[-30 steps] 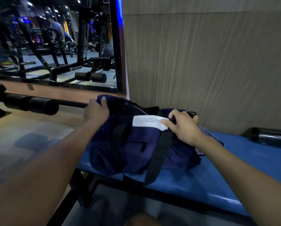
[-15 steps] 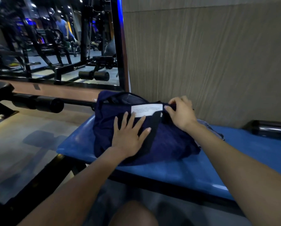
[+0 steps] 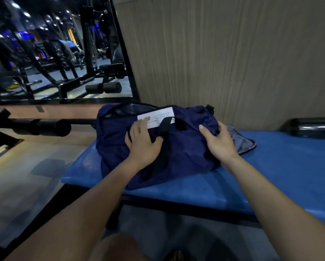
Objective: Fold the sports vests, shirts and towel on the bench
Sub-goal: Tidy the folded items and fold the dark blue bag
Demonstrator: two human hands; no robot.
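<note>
We saw a long blue padded bench (image 3: 271, 178) running from 7 toward 3 o'clock beneath a beige grained wall panel (image 3: 224, 53), with a large gym mirror (image 3: 54, 49) at 10 o'clock. At the bench's 9 o'clock end lay a navy blue fabric bundle (image 3: 186, 153) with black straps and a white label; a grey cloth (image 3: 240, 142) peeked out at its 3 o'clock side. Our left hand (image 3: 142, 144) lay flat on it, fingers spread; our right hand (image 3: 219, 142) pressed its right side, fingers relaxed, holding nothing

Navy garment (image 3: 186, 147) — bunched, white label up — on blue bench (image 3: 271, 176).
</note>
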